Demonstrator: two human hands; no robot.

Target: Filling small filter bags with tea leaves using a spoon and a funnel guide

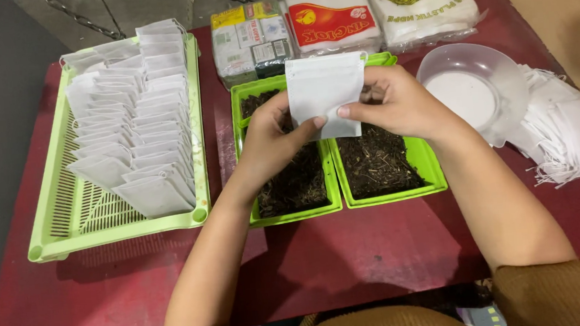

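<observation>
Both hands, left hand (pixel 271 140) and right hand (pixel 396 103), hold a white bag (pixel 322 88) above green trays (pixel 389 190)

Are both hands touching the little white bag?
Touching. The head view shows the left hand and the right hand each pinching the white bag by its lower edge, above the green trays of dark leaves.

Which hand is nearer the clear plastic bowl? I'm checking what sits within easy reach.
Right. The right hand pinches the white filter bag just beside the clear plastic bowl; the left hand holds the bag's far side.
</observation>
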